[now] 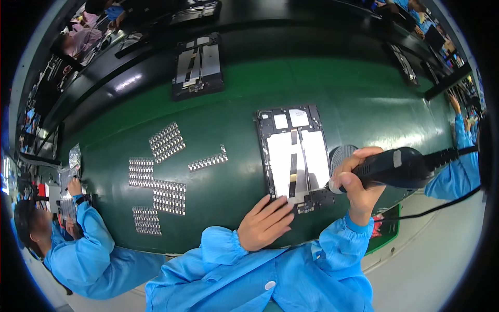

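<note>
An opened tablet (273,161) lies on the green mat in front of me, its silver-white battery panels and dark ribbon cable exposed. My left hand (266,222) rests with fingers spread, the fingertips on the tablet's near left corner. My right hand (358,184) is wrapped round a black electric screwdriver (397,167), held tilted with its cable running off to the right. Its tip points at the tablet's near right part; whether it touches a screw is too small to tell. Partly behind the right hand sits a round grey dish (343,154).
Sheets of small parts (167,143) lie to the left, with a shorter strip (208,162) beside them. Another opened tablet (198,67) is further back. A green crate (384,242) with red contents is below the table's near right edge. A co-worker (83,244) works at left.
</note>
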The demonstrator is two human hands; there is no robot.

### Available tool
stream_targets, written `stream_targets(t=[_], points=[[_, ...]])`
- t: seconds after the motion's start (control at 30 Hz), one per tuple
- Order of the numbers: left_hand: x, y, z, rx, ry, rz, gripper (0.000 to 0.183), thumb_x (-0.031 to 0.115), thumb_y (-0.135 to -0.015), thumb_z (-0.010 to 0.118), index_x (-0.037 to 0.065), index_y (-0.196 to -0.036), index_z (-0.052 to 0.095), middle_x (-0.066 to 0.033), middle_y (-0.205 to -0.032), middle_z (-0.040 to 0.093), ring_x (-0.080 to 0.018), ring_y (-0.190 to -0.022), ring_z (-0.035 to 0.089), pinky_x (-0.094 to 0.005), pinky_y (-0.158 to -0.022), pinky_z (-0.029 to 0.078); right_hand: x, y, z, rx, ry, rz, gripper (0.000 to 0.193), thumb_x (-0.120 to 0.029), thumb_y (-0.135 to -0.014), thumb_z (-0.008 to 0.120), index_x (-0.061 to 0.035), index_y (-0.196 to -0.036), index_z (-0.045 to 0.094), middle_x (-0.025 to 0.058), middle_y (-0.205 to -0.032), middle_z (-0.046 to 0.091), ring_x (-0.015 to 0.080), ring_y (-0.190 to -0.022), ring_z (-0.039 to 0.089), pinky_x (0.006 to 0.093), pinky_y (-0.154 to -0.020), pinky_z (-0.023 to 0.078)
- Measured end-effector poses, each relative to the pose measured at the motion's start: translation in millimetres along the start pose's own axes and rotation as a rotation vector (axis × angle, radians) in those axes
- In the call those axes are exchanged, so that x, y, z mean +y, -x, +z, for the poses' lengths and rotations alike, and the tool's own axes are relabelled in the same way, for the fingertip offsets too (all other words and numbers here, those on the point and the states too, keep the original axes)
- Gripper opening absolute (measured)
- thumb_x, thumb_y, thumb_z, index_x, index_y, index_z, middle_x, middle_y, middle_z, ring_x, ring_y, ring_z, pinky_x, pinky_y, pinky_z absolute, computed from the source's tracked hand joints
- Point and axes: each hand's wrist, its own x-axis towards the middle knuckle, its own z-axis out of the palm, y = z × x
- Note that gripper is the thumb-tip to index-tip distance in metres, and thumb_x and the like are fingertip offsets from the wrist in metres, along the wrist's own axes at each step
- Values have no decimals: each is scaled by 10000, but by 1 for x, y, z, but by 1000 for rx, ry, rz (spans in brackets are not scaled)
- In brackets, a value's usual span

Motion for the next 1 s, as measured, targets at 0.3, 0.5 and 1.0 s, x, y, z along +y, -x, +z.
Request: stream_targets(t=[0.3,0.5,1.0], points=[[-118,-101,11,51,-220,-60,372,128,-703,731,-5,-1033,623,-183,-1138,600,-330,-1137,540,-412,-948,441,33,-24,14,6,-183,116,448,106,-710,695,-21,-1070,460,29,-656,566,74,-552,521,204,-500,409],[-193,-179,-7,-11,-491,-279,382,99,-770,627,-18,-1128,562,-229,-1251,509,-368,-1227,437,-423,-1016,365,59,-26,34,-48,-294,148,380,63,-709,736,-8,-1031,545,76,-848,607,96,-725,595,223,-604,485],[-292,-99,-181,-520,-783,-505,824,31,-546,690,2,-1302,361,-219,-1387,344,-362,-1308,317,-500,-1034,342,79,-9,14,85,-37,199,355,-103,-691,809,-32,-934,560,-13,-651,580,48,-561,523,230,-511,442]])
